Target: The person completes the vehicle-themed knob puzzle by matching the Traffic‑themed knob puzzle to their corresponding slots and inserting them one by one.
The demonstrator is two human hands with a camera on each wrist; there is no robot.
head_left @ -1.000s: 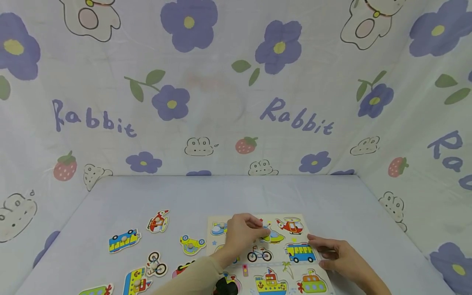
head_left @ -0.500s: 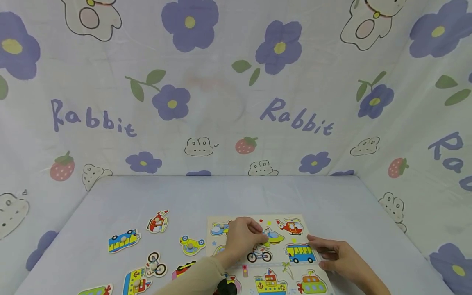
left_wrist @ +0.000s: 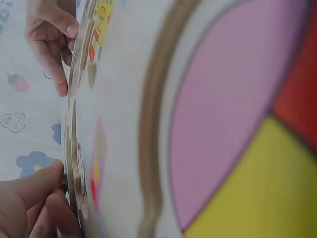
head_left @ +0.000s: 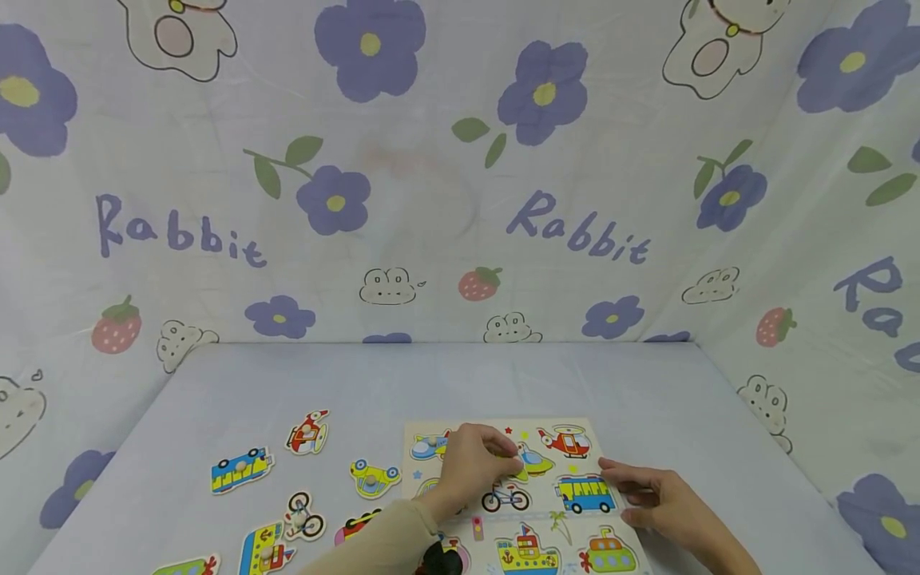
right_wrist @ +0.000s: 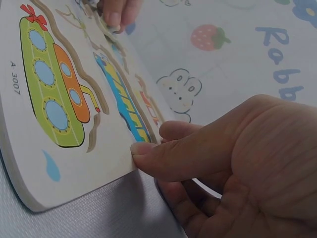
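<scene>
Left curtain (head_left: pixel 72 359) shifted; puzzle board (head_left: pixel 541 501) lies on tabletop (head_left: pixel 460 383).

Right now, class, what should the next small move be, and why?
Probably nudge the mostly hidden piece rightward over the flying saucer picture: the left hand pinches it at that picture's left side, while the right hand touches the edge of the board.

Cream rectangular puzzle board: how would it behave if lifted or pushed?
The cream rectangular puzzle board looks thin with straight edges, so probably stiff and light for its size. Lying flat, it would likely slide, though the right hand touching its edge might steady it.
</scene>
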